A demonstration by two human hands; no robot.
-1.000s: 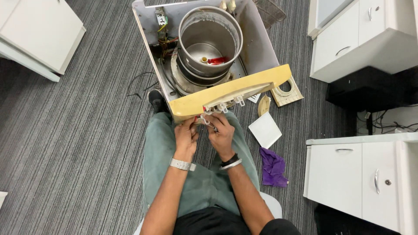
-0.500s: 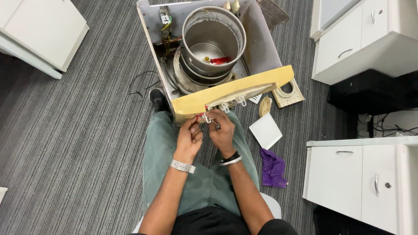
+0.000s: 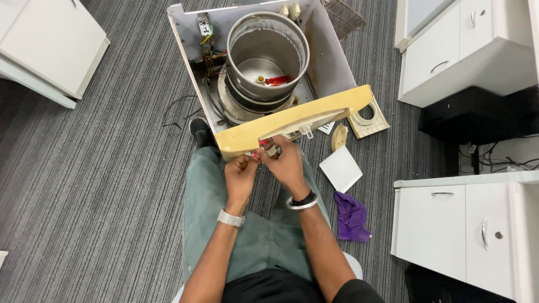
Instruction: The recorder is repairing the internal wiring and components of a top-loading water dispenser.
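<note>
- Head view: left hand (image 3: 240, 174) and right hand (image 3: 287, 163) side by side, fingers curled in, pinching a small part (image 3: 263, 151) with a red bit at the lower edge of the yellowed front panel (image 3: 292, 120). Can't tell which hand actually has it, or what the part is; too small.
- The panel lies just above the grip, attached to an opened appliance casing (image 3: 331, 50); beyond it, a bare metal drum (image 3: 266, 53) with a red item (image 3: 279, 80) inside. Wiring (image 3: 209, 53) up-left of the grip, inside the casing.
- Right of the grip on the floor: white square plate (image 3: 341, 168), yellowed ring-shaped trim piece (image 3: 368, 115); purple cloth (image 3: 352, 216) down-right.
- Surface: grey striped carpet (image 3: 101, 196), person seated on it, green trousers (image 3: 202, 207) under the hands.
- Room: white cabinets (image 3: 455, 235) well right, more top right; a white unit (image 3: 45, 45) far up-left. Black cables (image 3: 499, 160) beside the right cabinets.
</note>
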